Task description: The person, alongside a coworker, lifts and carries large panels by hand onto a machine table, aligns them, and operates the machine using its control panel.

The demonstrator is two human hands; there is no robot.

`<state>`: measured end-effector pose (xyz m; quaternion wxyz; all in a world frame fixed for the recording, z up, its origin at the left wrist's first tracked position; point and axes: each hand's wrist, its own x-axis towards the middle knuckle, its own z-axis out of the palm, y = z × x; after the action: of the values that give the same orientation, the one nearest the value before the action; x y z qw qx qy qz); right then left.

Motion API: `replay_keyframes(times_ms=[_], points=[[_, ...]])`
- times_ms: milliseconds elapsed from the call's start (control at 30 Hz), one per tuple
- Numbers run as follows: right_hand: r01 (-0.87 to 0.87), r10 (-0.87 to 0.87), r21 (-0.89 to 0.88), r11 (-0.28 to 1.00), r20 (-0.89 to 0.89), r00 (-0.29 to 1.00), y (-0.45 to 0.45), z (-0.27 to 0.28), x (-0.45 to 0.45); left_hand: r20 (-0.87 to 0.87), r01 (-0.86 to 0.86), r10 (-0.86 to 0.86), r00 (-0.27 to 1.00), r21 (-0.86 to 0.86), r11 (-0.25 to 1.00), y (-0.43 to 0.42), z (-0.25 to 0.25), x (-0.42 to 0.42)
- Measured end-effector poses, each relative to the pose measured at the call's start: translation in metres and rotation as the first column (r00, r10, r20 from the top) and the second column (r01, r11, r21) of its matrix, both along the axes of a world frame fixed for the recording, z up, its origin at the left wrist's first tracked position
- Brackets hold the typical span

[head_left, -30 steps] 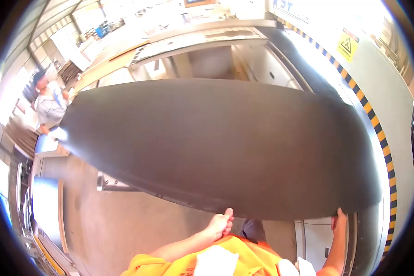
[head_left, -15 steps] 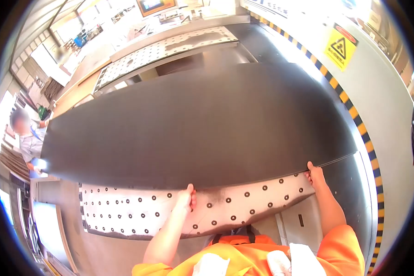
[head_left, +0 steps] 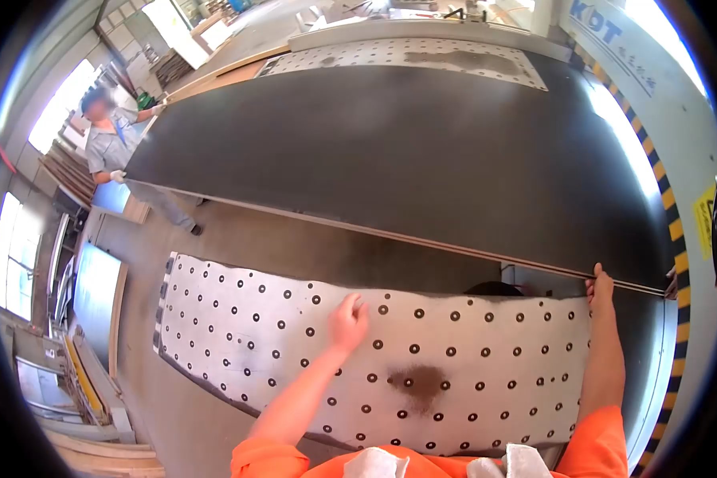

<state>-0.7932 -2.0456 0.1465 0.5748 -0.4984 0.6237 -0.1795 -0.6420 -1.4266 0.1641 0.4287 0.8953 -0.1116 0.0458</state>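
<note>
A large dark panel [head_left: 390,159] with a pale edge stretches across the view, from the left end to the machine on the right. My right hand [head_left: 601,285] grips its near edge close to the right corner, thumb on top. My left hand [head_left: 349,323] is off the panel, its fingers curled with nothing visible in them. It hovers over a pale air-cushion table [head_left: 390,334] dotted with round black ports; a brown smudge marks that surface. At the far left end, a co-worker's gloved hands [head_left: 118,176] hold the panel.
A co-worker [head_left: 113,143] in grey stands at the left. Black-and-yellow striped tape [head_left: 668,199] runs along the machine body [head_left: 613,40] at right. Another dotted table [head_left: 486,60] lies beyond the panel. Boards [head_left: 99,295] lean at the lower left.
The panel has moved away from me, baring more of the near dotted table and the floor. My left hand has let go of its edge; my right hand still holds on. The view has turned left.
</note>
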Motion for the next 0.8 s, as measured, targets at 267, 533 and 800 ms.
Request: replay_keyframes(times_ms=[267,533,800], points=[[-0.086,0.081,-0.159,0.983,-0.038,0.996,-0.112,-0.02,0.143,0.302,0.079,-0.233,0.924,0.446,0.892,0.016,0.007,-0.012],[-0.567,0.601,-0.262,0.781,0.065,0.797,0.057,-0.027,0.224,0.315,0.099,-0.225,0.922,0.369,0.924,0.022,0.015,-0.014],[-0.865,0.937,-0.375,0.334,0.233,0.261,0.44,0.023,0.216,0.279,0.054,-0.07,0.958,0.067,0.996,0.117,0.033,-0.105]])
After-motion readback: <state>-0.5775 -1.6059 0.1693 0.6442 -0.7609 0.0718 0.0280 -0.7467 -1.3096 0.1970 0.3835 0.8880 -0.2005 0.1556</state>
